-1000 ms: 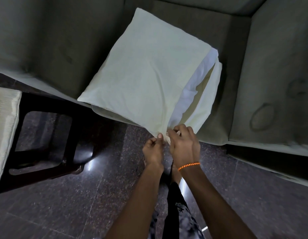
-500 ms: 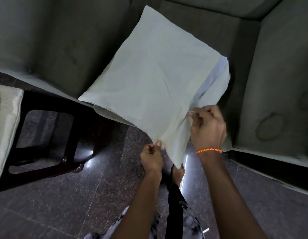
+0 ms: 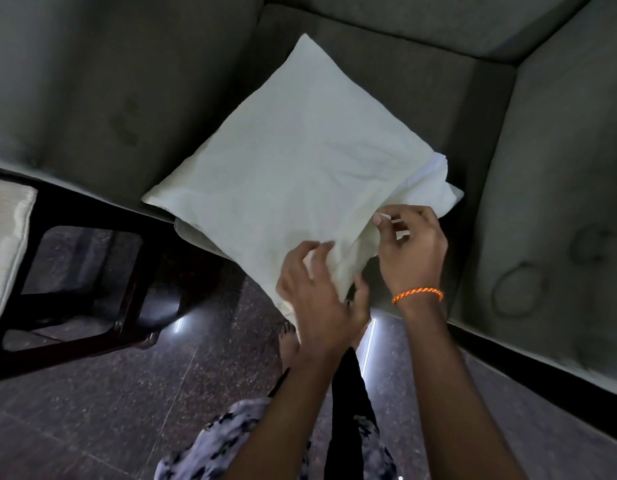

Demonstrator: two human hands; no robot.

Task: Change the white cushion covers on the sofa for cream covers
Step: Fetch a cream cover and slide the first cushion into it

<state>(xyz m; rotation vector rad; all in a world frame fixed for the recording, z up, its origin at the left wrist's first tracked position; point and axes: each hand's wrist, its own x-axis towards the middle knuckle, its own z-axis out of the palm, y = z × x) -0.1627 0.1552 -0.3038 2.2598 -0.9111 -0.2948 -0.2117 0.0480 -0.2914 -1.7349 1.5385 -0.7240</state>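
A cushion in a cream cover (image 3: 300,168) lies tilted on the grey-green sofa seat (image 3: 127,81), its near corner hanging over the seat's front edge. The cover's right side is partly open, and a bit of the white inner cushion (image 3: 438,164) shows at the far end. My left hand (image 3: 321,292) grips the near corner, fingers on top and thumb below. My right hand (image 3: 411,247), with an orange wristband, pinches the cover's edge along the open side between thumb and forefinger.
A dark wooden stool (image 3: 92,271) stands on the dark granite floor (image 3: 127,410) at the left, with a cream fabric (image 3: 6,237) at the left edge. The sofa's corner section (image 3: 559,202) runs along the right. My bare foot (image 3: 288,341) is below the cushion.
My right hand has travelled from the near corner up the open side, and far less of the white inner cushion shows. My left hand went from pinching the corner to gripping over it.
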